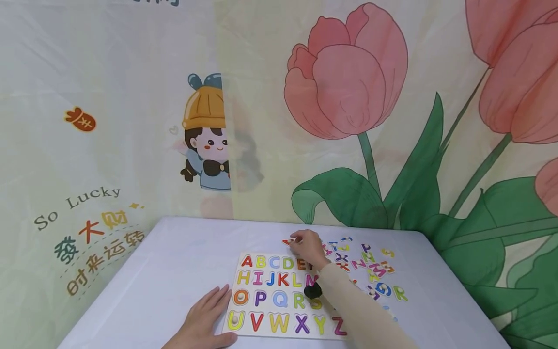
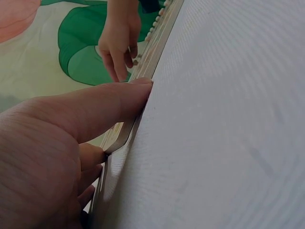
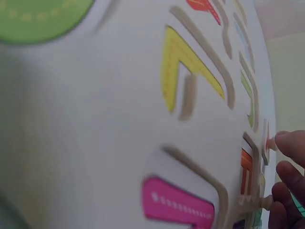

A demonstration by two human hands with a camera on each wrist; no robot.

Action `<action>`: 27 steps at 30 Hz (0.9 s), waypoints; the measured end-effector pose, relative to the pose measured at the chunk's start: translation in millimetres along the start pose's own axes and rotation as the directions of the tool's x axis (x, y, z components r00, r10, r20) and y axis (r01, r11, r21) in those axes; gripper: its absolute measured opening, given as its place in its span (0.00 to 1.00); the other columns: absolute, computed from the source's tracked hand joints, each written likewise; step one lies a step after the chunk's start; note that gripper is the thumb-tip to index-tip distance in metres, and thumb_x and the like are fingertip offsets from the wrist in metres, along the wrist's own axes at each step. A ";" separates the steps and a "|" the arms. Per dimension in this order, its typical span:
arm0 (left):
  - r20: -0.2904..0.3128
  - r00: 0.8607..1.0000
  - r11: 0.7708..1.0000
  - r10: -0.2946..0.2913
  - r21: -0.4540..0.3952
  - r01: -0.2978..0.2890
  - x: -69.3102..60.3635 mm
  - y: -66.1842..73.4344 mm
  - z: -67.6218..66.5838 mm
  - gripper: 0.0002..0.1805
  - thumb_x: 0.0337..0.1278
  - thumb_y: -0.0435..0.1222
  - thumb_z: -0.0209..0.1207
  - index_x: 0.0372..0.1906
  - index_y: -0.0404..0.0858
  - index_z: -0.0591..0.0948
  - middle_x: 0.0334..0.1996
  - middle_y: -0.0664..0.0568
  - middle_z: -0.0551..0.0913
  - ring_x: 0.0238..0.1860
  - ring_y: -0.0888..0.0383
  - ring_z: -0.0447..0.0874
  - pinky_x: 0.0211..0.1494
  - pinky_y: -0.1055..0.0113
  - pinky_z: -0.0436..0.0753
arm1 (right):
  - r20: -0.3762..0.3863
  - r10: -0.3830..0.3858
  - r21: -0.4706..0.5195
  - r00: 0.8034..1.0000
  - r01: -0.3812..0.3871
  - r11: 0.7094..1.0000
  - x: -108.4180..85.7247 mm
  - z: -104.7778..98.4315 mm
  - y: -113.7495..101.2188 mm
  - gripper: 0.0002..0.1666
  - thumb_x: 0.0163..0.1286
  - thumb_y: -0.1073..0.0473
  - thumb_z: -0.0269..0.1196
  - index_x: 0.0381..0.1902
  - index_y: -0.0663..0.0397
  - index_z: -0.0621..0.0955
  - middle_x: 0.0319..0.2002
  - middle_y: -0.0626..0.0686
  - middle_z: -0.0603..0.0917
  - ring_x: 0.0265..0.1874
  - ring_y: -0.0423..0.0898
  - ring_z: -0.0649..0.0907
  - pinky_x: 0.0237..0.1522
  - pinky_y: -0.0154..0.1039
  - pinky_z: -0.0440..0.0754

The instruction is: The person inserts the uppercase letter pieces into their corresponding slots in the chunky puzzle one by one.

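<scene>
A wooden alphabet puzzle board [image 1: 266, 334] lies on the white table, its recesses showing printed coloured letters. My left hand [image 1: 201, 317] rests palm down at its left side, fingers straight along the edge and thumb near the front corner. The left thumb [image 2: 109, 102] touches the board's edge in the left wrist view. Past the board's far edge, my right hand [image 1: 308, 247] pinches the knob of a red letter piece [image 1: 286, 242]. In the right wrist view a fingertip [image 3: 290, 143] meets that knob. Knobbed pieces O [image 1: 240, 297] and U [image 1: 235, 320] sit in the board.
Several loose letter pieces, among them a green R [image 1: 399, 293] and a blue round one [image 1: 383, 289], lie scattered right of the board. The right sleeve [image 1: 362, 305] covers part of the board's right side. A tulip-printed curtain [image 1: 261, 121] hangs behind the table.
</scene>
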State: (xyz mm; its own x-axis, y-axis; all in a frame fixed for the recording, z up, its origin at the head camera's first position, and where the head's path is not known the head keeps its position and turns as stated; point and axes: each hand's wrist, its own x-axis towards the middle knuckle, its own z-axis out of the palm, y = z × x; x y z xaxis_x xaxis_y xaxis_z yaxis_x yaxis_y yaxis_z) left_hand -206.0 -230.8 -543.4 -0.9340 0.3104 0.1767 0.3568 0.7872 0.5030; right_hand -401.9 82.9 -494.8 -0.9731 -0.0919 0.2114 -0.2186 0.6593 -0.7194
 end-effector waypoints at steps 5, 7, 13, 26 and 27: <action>0.033 0.999 1.000 -0.028 0.004 0.027 -0.3 6.9 -7.4 0.59 0.46 0.65 0.74 0.79 0.34 0.70 0.80 0.45 0.68 0.79 0.36 0.59 0.74 0.28 0.63 | -0.067 0.011 -0.004 0.998 -0.011 1.000 -1.9 11.9 -7.4 0.12 0.66 0.63 0.75 0.47 0.57 0.91 0.35 0.50 0.85 0.37 0.47 0.79 0.38 0.40 0.81; 0.022 0.999 0.999 -0.034 0.010 0.034 0.5 6.3 -5.9 0.59 0.45 0.65 0.74 0.78 0.35 0.70 0.80 0.45 0.68 0.79 0.37 0.60 0.75 0.29 0.63 | -0.106 0.020 -0.012 0.994 -0.021 1.000 -3.2 16.0 -8.5 0.12 0.65 0.64 0.76 0.47 0.58 0.91 0.34 0.50 0.84 0.37 0.47 0.78 0.39 0.40 0.80; 0.048 0.997 0.998 -0.062 -0.024 0.063 3.1 5.0 -3.9 0.61 0.45 0.65 0.75 0.80 0.35 0.69 0.81 0.45 0.66 0.80 0.37 0.57 0.76 0.27 0.60 | -0.202 0.062 -0.010 0.977 -0.066 0.998 -6.1 23.2 -11.5 0.12 0.66 0.63 0.76 0.46 0.59 0.91 0.33 0.51 0.81 0.36 0.48 0.77 0.38 0.41 0.77; 0.036 0.999 1.000 -0.025 0.012 0.024 -0.1 9.7 -6.5 0.59 0.47 0.64 0.74 0.79 0.34 0.69 0.80 0.44 0.67 0.80 0.38 0.58 0.74 0.29 0.64 | -0.263 0.150 0.034 0.953 -0.146 0.989 -5.8 32.4 -13.8 0.07 0.66 0.58 0.77 0.39 0.55 0.92 0.33 0.50 0.86 0.37 0.48 0.81 0.42 0.45 0.86; 0.051 0.998 1.000 -0.030 0.000 0.030 0.0 10.9 -8.1 0.59 0.48 0.63 0.74 0.80 0.34 0.68 0.81 0.43 0.66 0.80 0.37 0.58 0.75 0.28 0.63 | -0.261 0.151 0.033 0.953 -0.148 0.988 -5.1 32.5 -13.3 0.07 0.67 0.58 0.77 0.39 0.55 0.92 0.33 0.50 0.86 0.38 0.48 0.81 0.42 0.45 0.86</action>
State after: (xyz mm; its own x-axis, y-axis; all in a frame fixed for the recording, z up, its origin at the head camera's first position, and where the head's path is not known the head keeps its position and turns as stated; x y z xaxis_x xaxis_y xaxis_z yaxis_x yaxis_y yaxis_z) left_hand -202.2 -226.5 -531.1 -0.9422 0.3134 0.1185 0.3287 0.7962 0.5080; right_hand -396.4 50.4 -507.8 -0.9416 0.2071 0.2654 -0.0743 0.6410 -0.7640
